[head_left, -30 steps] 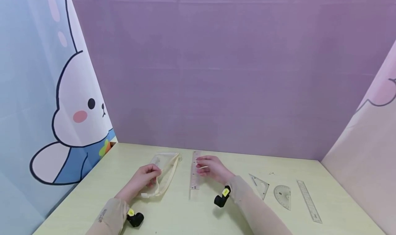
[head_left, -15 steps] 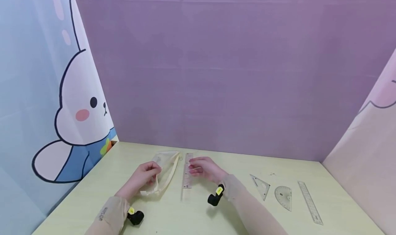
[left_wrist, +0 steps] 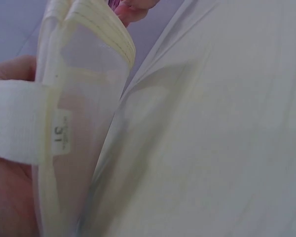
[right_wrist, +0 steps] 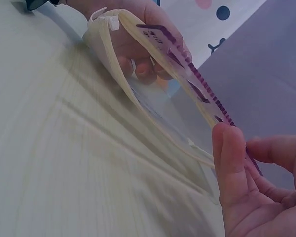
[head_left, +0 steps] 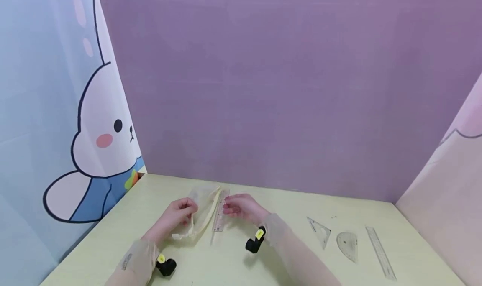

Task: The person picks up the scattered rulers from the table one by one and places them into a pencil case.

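My left hand (head_left: 177, 211) grips one side of a see-through zip pouch (head_left: 203, 200) with cream zipper edges, its mouth parted. In the left wrist view a white fabric tab (left_wrist: 19, 121) and a small printed label (left_wrist: 62, 132) show on the pouch's end. Between thumb and fingers, my right hand (head_left: 245, 208) pinches a clear ruler (head_left: 219, 219) with dark purple-looking markings and a wavy edge. The ruler lies alongside the pouch's right zipper edge and overlaps the opening in the right wrist view. Left fingers (right_wrist: 145, 71) show through the clear pouch wall there.
On the right of the pale table (head_left: 286, 252) lie a clear set square (head_left: 320, 231), a protractor (head_left: 347, 246) and another clear ruler (head_left: 380, 252). A purple backdrop (head_left: 263, 89) rises behind the table, with printed cloth (head_left: 101, 156) at the left.
My right hand has carried the ruler leftward to the pouch's opening, and the ruler has tilted. The left hand keeps its grip on the pouch, nearly still.
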The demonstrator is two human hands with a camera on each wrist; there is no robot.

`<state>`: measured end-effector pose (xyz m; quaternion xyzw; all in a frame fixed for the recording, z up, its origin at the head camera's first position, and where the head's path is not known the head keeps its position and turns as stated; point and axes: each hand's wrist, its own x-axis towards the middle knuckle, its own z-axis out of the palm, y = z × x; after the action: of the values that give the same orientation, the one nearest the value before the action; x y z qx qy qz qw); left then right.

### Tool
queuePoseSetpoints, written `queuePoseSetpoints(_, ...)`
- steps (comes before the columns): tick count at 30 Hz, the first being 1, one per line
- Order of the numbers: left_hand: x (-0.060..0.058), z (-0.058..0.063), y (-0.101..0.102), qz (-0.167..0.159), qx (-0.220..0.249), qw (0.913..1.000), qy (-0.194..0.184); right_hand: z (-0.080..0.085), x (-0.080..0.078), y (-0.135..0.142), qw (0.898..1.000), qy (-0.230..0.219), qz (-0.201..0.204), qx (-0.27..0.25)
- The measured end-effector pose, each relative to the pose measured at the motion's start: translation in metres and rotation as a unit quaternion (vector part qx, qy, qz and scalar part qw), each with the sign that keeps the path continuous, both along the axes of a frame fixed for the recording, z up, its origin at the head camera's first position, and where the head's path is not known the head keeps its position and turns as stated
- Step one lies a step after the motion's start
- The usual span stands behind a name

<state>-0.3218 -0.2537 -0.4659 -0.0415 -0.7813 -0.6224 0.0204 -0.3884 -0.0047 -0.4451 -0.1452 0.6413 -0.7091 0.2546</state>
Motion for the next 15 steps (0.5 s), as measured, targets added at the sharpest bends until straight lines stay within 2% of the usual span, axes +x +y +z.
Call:
queuePoseSetpoints(4, 0.005, -0.002, 0.002, -0.006, -0.009, 0.9999, -0.008, -0.006, 0.004, -0.004, 1.0, -0.01, 0.011, 0.0)
queuePoseSetpoints(9, 0.001, 0.001, 0.003, -0.002, -0.006, 1.0, -0.006, -0.005, 0.002, -0.009, 1.0, 0.001, 0.005, -0.004)
queuePoseSetpoints(15, -0.003, 0.0, 0.0, 0.003, -0.007, 0.9999, -0.008, -0.002, -0.002, -0.018, 1.0, -0.023, 0.009, -0.012)
